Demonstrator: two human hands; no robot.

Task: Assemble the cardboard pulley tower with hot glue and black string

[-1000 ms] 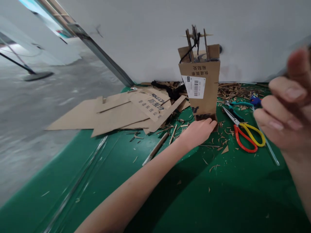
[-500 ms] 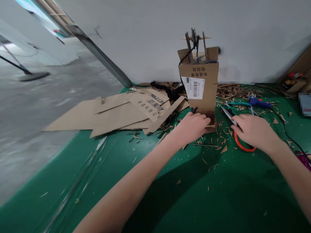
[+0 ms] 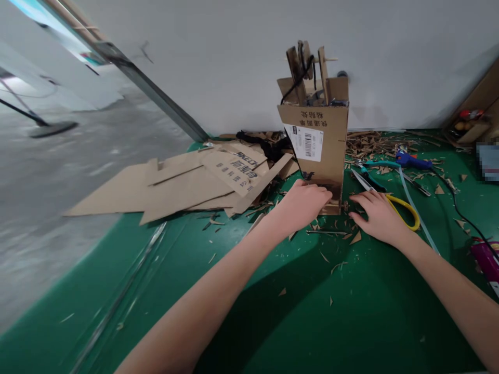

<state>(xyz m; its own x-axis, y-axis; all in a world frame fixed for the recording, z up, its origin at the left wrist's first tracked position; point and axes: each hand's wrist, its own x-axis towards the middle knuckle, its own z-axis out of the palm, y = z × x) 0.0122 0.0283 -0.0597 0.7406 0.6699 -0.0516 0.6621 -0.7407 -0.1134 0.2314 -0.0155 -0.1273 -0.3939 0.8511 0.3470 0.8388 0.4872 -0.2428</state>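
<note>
A tall cardboard box (image 3: 329, 140) stands upright on the green table, with a white barcode label on its front and an opening low down. Cardboard uprights (image 3: 322, 75) rise from its top, with a wheel, a thin stick and a black cord between them. My left hand (image 3: 304, 208) is closed on the box's lower left part; its fingertips are partly hidden. Just right of the box, my right hand (image 3: 380, 215) holds nothing, its fingers apart. Scissors (image 3: 405, 210) with a yellow handle loop lie behind that hand, which hides part of them.
Flat cardboard sheets (image 3: 179, 187) are piled at left, by a black cloth-like bundle (image 3: 273, 148). Cardboard scraps (image 3: 378, 145) lie along the wall. Teal-handled pliers (image 3: 372, 176), a blue glue gun (image 3: 415, 161) with its cord and a purple object (image 3: 485, 262) are at right.
My right hand has let go of the scissors and moved left toward the box. The scissors now lie with the yellow loop showing instead of the red one. My left hand stays at the box.
</note>
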